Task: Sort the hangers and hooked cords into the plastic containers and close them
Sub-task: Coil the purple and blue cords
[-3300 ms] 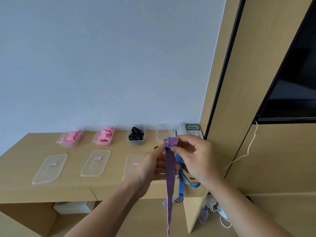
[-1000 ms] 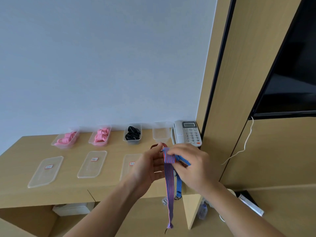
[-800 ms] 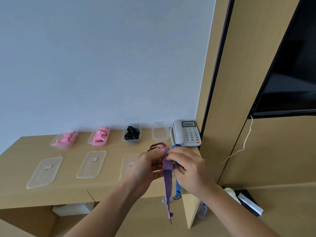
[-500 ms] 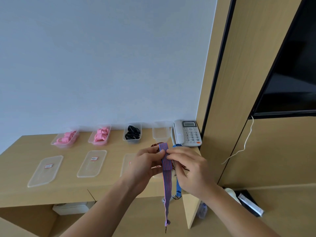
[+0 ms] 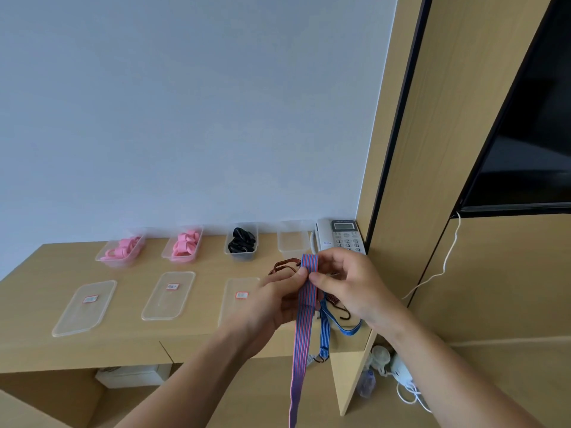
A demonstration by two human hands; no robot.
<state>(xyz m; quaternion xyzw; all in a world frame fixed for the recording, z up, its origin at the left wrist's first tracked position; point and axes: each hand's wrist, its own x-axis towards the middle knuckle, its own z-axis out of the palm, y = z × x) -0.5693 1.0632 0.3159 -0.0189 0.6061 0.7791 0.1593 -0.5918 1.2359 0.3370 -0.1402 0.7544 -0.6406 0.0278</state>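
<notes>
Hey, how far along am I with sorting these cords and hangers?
Done: the far-left container and the second container hold pink pieces, the third container black ones. In hand: the left hand and right hand pinch the folded red-blue striped cord. Left: the fourth container is empty, a blue cord hangs off the desk edge, a brown cord lies on it, and three lids lie off.

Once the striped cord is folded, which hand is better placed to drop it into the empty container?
Probably the right hand: it pinches the striped cord at its folded top, closest to the empty container; the left hand sits lower, farther from it.
</notes>
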